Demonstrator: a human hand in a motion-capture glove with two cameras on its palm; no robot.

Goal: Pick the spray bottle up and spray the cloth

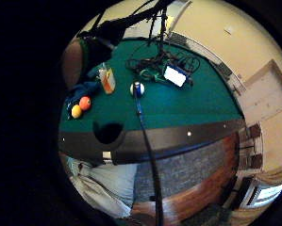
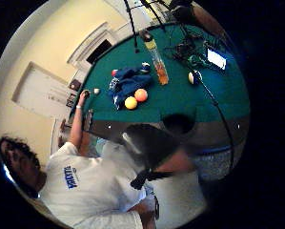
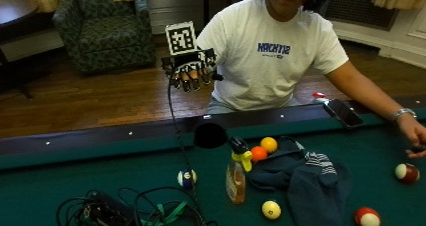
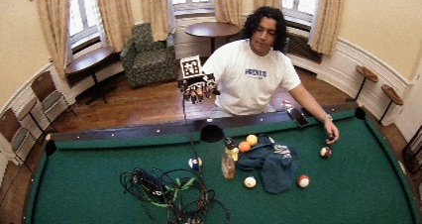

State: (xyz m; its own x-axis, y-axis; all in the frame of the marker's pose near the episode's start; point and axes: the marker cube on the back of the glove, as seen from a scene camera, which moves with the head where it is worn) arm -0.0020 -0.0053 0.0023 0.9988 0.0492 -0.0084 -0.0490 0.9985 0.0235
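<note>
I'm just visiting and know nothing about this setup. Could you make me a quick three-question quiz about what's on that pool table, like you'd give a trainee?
1. True or false: the gloved right hand is already gripping the spray bottle.
2. Which thing lies right beside the bottle? A) a book B) the dark blue cloth C) a cup
3. Fill in: the orange ball and the yellow ball lie at the cloth's edge, close to the corner ____.

Key
1. False: the hand is raised above the rail, fingers hanging loose, holding nothing.
2. B
3. pocket
</note>
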